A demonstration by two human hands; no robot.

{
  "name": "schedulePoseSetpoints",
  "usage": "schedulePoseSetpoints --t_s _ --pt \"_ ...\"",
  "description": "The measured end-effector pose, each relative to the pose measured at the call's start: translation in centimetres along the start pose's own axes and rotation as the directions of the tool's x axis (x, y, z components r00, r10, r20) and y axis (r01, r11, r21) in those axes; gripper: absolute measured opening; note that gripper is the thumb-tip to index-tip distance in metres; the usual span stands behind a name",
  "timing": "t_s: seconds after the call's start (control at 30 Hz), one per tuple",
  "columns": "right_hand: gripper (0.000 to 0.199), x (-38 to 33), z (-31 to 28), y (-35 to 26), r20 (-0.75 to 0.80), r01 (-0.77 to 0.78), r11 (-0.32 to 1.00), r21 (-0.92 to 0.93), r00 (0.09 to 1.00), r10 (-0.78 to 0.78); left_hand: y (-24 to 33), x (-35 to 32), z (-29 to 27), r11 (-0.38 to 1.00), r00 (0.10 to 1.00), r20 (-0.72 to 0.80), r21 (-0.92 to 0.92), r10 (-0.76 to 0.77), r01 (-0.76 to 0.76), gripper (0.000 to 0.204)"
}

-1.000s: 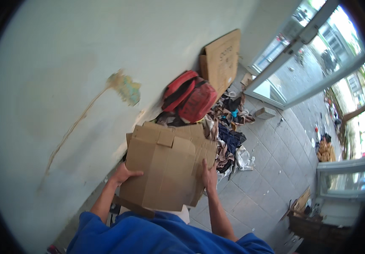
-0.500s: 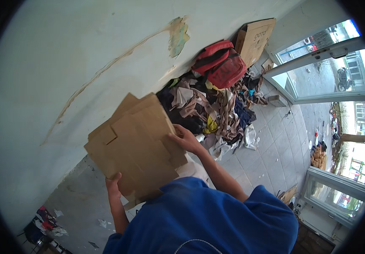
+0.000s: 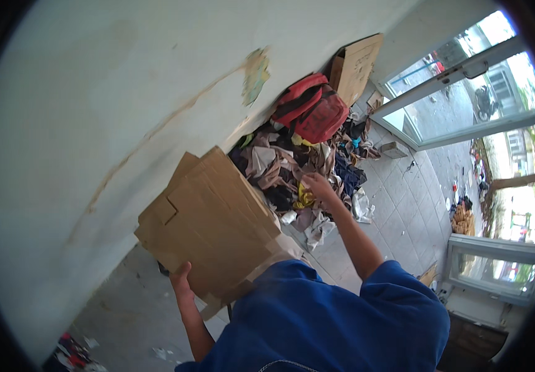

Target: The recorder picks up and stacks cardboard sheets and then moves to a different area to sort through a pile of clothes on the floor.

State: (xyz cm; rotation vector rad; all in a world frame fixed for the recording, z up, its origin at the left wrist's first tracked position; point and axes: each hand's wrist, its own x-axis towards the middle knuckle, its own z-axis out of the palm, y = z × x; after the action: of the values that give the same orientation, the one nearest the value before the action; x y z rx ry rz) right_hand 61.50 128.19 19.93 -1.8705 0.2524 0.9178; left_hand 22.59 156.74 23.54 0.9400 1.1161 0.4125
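Observation:
A stack of flattened brown cardboard sheets (image 3: 208, 226) leans against my body, tilted, with its upper left corner near the wall. My left hand (image 3: 182, 282) grips its lower left edge, thumb on top and fingers hidden underneath. Off the stack to the right, my right hand (image 3: 319, 188) is in the air with its fingers loosely bent and apart, and I see nothing held in it. In the picture it overlaps a heap of fabric scraps (image 3: 270, 161) on the floor beyond.
A red bag (image 3: 314, 108) sits on the heap by the wall (image 3: 124, 80). Behind it stands a large cardboard box (image 3: 357, 68). A glass door (image 3: 453, 93) is at the right, with a brick-like block (image 3: 394, 149) on the tiles. More cloth (image 3: 72, 353) lies at lower left.
My right hand has let go of the stack's right edge and moved right, away from it. The left hand still holds the stack. The whole view has shifted slightly.

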Motion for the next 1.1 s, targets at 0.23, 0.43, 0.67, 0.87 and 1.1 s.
schedulePoseSetpoints --t_s 0.23,0.43,0.67,0.87,1.1 --pt "0.042 23.6 -4.7 -8.9 -0.161 0.029 1.0 0.0 0.987 -0.028 0.4 6.5 6.5 0.951 0.981 -0.076 0.245 -0.176 0.189 0.07" --pt "0.061 34.9 -2.8 -12.4 -0.137 -0.019 0.929 0.37 0.988 0.075 1.4 9.6 12.7 0.954 0.968 0.162 0.262 -0.194 0.147 0.073" --pt "0.058 39.5 -0.6 -13.1 -0.21 -0.034 0.853 0.521 0.963 0.166 2.3 9.7 15.5 0.908 0.972 0.033 0.364 -0.233 0.206 0.069" --pt "0.042 40.0 -1.1 -10.0 -0.359 0.092 0.921 0.378 0.932 0.054 2.0 9.6 15.5 0.896 0.965 -0.057 0.361 -0.256 0.259 0.065" --pt "0.036 26.7 -0.6 -2.6 0.176 0.21 0.959 0.19 0.954 -0.244 3.4 8.2 17.1 0.959 0.988 0.033 0.248 -0.148 0.136 0.058"
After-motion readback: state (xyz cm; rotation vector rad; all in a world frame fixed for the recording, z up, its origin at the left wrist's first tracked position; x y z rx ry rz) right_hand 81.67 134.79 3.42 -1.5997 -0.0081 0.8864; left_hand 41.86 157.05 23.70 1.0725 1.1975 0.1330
